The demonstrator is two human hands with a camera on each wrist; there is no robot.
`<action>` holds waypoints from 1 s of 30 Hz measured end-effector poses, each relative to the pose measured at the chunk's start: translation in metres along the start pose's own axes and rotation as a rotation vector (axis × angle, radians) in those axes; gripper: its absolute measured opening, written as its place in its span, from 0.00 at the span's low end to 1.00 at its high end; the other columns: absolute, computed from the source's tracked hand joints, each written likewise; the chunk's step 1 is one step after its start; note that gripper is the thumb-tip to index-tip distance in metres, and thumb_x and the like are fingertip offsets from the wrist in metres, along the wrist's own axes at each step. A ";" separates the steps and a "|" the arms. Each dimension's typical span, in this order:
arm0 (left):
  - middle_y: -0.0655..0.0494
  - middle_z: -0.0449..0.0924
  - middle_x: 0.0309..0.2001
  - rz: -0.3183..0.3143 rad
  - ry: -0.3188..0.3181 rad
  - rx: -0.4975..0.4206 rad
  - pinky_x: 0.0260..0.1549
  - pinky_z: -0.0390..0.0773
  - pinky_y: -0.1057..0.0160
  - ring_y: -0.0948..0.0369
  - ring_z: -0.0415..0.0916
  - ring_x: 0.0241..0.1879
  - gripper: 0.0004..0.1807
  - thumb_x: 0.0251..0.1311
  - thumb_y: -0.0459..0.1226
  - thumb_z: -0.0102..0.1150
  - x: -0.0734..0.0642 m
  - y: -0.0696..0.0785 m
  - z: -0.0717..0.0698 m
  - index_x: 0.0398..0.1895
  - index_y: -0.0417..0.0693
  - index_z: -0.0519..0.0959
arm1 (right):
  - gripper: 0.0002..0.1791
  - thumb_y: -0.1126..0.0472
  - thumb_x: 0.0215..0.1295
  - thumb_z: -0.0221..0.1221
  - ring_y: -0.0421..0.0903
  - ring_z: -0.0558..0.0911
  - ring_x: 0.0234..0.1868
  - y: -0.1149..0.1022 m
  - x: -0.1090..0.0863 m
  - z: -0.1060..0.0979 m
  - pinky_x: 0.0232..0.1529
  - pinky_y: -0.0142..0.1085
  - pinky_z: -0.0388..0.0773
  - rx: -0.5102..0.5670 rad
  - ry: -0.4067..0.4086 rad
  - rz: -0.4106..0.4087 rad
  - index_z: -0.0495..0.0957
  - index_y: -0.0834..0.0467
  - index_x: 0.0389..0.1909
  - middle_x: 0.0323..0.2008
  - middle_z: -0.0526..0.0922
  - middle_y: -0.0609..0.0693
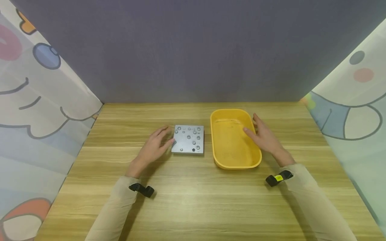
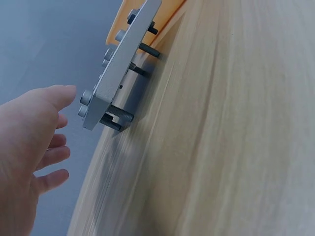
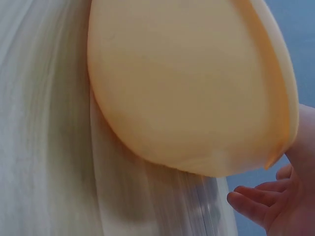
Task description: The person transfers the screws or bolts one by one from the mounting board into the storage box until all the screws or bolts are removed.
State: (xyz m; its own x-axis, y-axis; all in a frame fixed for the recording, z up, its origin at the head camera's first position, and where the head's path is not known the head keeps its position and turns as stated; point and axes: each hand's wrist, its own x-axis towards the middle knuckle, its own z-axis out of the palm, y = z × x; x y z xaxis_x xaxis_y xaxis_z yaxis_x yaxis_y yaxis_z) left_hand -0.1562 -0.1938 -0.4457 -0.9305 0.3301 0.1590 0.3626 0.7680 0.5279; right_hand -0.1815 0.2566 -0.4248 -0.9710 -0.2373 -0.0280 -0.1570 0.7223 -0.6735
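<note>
A square metal plate (image 1: 187, 142) studded with several bolts lies on the table; the left wrist view shows bolt shanks (image 2: 122, 113) sticking out below it. My left hand (image 1: 153, 147) is at the plate's left edge, fingers loosely extended and thumb tip right at the near-left corner bolts. To the right of the plate stands a yellow plastic bin (image 1: 233, 144) with nothing in it. My right hand (image 1: 265, 137) straddles the bin's right rim, thumb over the inside and fingers outside. In the right wrist view those fingers (image 3: 256, 201) are spread apart from the bin's wall.
The wood-grain table (image 1: 193, 201) ends at a dark grey panel (image 1: 193, 50) behind. Cartoon-printed curtains (image 1: 30, 100) hang along the left and right sides. Black straps (image 1: 141, 189) sit on both wrists over light sleeves.
</note>
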 end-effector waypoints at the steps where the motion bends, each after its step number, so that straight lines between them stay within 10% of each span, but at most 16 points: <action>1: 0.41 0.65 0.75 0.008 0.004 0.001 0.73 0.62 0.37 0.41 0.63 0.74 0.31 0.74 0.52 0.56 0.000 0.000 0.000 0.73 0.45 0.71 | 0.49 0.42 0.80 0.49 0.74 0.65 0.72 -0.001 0.000 0.001 0.68 0.66 0.68 -0.001 0.001 0.005 0.33 0.66 0.81 0.79 0.47 0.72; 21: 0.43 0.79 0.63 0.174 0.061 0.038 0.68 0.73 0.44 0.45 0.75 0.64 0.19 0.69 0.43 0.65 -0.004 0.010 0.000 0.57 0.43 0.83 | 0.44 0.52 0.81 0.49 0.70 0.47 0.79 -0.008 0.004 0.014 0.80 0.61 0.45 -0.033 0.035 -0.004 0.36 0.71 0.80 0.80 0.41 0.72; 30: 0.46 0.84 0.50 0.364 0.164 0.116 0.61 0.79 0.47 0.49 0.81 0.51 0.14 0.63 0.39 0.70 -0.007 0.021 0.006 0.48 0.41 0.85 | 0.41 0.58 0.82 0.46 0.70 0.46 0.80 -0.011 0.003 0.015 0.80 0.61 0.45 -0.038 0.030 0.012 0.34 0.71 0.80 0.80 0.40 0.72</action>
State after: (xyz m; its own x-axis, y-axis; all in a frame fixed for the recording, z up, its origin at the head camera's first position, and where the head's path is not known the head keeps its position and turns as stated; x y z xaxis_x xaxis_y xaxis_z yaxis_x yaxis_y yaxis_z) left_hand -0.1420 -0.1765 -0.4405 -0.7330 0.5069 0.4537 0.6642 0.6773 0.3164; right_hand -0.1798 0.2385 -0.4289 -0.9778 -0.2093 -0.0130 -0.1518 0.7492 -0.6447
